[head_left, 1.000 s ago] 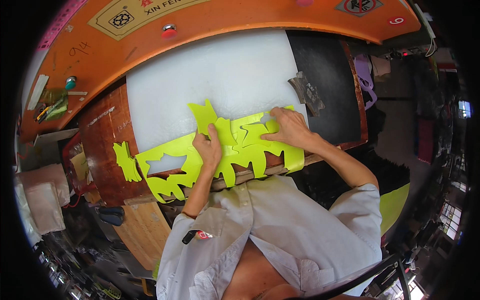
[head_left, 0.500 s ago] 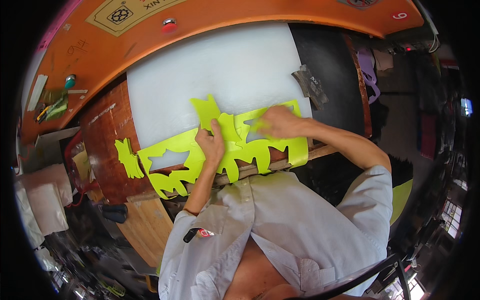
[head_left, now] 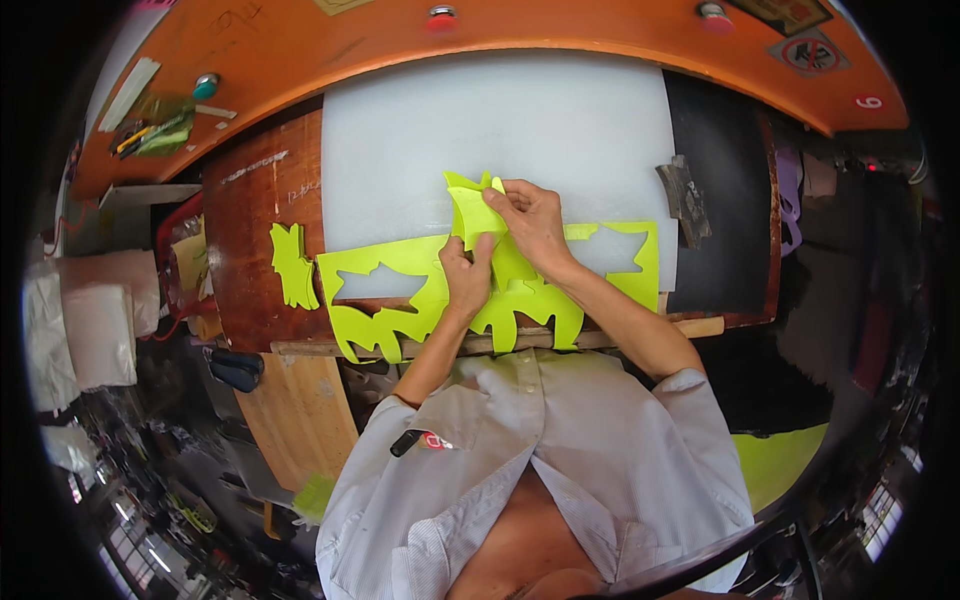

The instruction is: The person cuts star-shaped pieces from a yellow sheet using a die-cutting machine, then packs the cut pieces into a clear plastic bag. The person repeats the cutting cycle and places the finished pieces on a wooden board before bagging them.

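Observation:
Several lime-yellow cut-out pieces (head_left: 473, 214) with notched, pointed ends are held up in front of me. My left hand (head_left: 468, 278) grips them from below with the thumb on top. At their upper right edge, my right hand (head_left: 533, 225) pinches the pieces between thumb and fingers. Beneath both hands lies a lime-yellow sheet (head_left: 385, 257) with shaped holes, its ragged near edge hanging over the table's front. A small stack of matching pieces (head_left: 293, 268) rests to the left. What material they are, I cannot tell.
A white board (head_left: 480, 120) covers the middle of the brown table (head_left: 260, 230). At right, a dark curved tool (head_left: 684, 200) straddles the board's edge and a black surface (head_left: 720, 180). An orange machine beam (head_left: 540, 30) with push buttons spans the far side.
My right hand has come left from the sheet's right part to the pieces in my left hand. Those pieces now stand bunched together. The view has shifted, so the table appears further right.

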Demonstrator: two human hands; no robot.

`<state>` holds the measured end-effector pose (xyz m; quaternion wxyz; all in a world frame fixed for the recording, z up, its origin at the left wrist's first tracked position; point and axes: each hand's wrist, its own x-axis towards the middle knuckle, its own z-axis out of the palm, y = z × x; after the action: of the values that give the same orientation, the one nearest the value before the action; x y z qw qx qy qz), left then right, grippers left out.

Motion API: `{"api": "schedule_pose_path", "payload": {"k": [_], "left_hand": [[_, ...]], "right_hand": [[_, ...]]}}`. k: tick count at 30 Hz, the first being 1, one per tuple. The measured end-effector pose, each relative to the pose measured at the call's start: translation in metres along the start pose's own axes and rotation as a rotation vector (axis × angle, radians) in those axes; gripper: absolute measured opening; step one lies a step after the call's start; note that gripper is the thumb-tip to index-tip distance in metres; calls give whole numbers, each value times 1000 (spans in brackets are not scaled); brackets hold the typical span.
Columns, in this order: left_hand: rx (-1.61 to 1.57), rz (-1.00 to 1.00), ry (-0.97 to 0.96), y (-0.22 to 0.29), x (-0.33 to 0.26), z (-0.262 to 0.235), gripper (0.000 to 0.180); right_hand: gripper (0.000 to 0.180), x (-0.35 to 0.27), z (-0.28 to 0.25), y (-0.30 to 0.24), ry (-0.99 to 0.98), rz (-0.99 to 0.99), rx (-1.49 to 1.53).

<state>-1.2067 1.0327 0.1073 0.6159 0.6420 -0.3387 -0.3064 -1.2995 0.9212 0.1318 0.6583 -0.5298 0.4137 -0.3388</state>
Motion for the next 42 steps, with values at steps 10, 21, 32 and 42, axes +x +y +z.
{"api": "schedule_pose_path", "payload": {"k": [10, 21, 32, 42], "left_hand": [[-322, -168, 547, 19, 19, -59, 28], [-41, 2, 520, -2, 16, -65, 25], [41, 2, 536, -10, 19, -67, 24], [78, 29, 500, -13, 15, -70, 22]], "right_hand": [[72, -73, -21, 5, -577, -651, -891], [63, -79, 0, 31, -537, -796, -1056], [24, -55, 6, -6, -683, -1053, -1075], [17, -47, 45, -57, -1054, -1180, -1405]]}}
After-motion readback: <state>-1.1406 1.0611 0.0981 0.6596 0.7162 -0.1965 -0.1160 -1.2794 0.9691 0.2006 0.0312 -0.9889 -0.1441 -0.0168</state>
